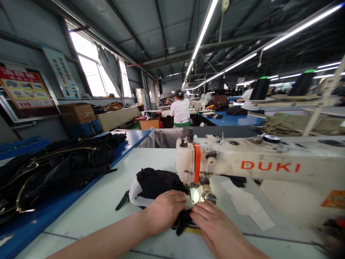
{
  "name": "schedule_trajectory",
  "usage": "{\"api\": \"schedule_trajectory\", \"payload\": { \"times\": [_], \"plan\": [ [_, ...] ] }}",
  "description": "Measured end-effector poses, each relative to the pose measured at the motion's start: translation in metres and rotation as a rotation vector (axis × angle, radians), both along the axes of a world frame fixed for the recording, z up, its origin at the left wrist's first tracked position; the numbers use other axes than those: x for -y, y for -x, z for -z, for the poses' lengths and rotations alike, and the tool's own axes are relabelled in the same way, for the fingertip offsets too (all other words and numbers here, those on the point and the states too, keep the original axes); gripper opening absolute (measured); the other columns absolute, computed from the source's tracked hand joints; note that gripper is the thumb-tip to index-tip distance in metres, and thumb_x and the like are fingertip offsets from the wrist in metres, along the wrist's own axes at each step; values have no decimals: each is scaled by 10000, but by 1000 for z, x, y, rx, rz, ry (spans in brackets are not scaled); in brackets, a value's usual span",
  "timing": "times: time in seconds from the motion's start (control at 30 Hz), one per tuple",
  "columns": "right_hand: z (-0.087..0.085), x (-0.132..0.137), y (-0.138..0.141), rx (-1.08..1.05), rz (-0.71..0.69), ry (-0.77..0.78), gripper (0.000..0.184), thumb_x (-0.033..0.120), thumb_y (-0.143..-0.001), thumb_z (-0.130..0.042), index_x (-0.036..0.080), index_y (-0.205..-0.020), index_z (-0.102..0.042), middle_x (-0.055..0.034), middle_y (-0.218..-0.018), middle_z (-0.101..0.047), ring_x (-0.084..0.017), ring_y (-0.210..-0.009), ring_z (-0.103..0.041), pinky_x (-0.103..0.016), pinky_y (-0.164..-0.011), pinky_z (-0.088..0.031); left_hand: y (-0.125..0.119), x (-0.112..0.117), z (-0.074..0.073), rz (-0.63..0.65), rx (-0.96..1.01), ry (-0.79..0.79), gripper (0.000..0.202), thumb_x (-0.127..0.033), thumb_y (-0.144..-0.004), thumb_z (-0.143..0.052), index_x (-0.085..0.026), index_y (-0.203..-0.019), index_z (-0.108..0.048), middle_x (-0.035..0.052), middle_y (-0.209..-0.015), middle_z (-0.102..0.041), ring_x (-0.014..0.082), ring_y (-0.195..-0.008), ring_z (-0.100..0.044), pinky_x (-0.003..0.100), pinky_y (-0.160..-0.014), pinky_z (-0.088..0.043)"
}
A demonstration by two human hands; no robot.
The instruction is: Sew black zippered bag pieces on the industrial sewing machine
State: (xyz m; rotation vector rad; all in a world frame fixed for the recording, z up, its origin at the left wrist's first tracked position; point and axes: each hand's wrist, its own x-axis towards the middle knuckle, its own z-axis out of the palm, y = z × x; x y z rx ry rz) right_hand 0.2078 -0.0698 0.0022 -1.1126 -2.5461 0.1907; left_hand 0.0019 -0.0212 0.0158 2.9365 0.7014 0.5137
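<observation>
A white sewing machine [258, 163] marked DUKI stands on the pale table [91, 208]. A black fabric piece with a white lining [151, 185] lies under its needle and presser foot [201, 192]. My left hand [164, 210] rests on the black fabric just left of the needle, fingers curled down onto it. My right hand [211, 223] lies flat on the fabric in front of the presser foot, fingers stretched toward the needle. Both hands press the cloth; neither lifts it.
A heap of black bags with gold trim [54, 169] lies on the blue bench at left. A person in a white shirt [180, 111] sits at a machine farther back. Olive cloth [296, 124] and black thread cones [260, 88] are at right. White paper pieces [248, 207] lie under the machine arm.
</observation>
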Motion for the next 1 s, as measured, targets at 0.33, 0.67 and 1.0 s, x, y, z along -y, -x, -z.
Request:
{"api": "schedule_trajectory", "payload": {
  "times": [0.33,0.67,1.0],
  "plan": [
    [-3,2,-1,-7,2,39,252,47,-822,-464,183,-972,-614,-48,-946,-596,-218,-928,-481,-369,-887,-419,5,0,3,17,51,133,272,-156,-939,-448,-166,-1155,-615,70,-1233,-612,172,-1191,-525,320,-1035,-408],
    [-3,2,-4,-66,9,49,243,40,-824,-460,196,-929,-614,-41,-901,-574,-216,-898,-478,-361,-824,-429,4,2,2,9,63,121,254,-178,-941,-470,-177,-1146,-619,67,-1217,-618,177,-1174,-538,314,-1015,-420],
    [-3,-11,5,-26,156,-22,223,81,-897,-431,188,-990,-603,-62,-919,-546,-237,-894,-498,-426,-823,-430,7,5,0,-29,-1,113,314,-81,-889,-450,-203,-1147,-579,52,-1243,-587,175,-1177,-525,367,-1073,-333]
  ]
}}
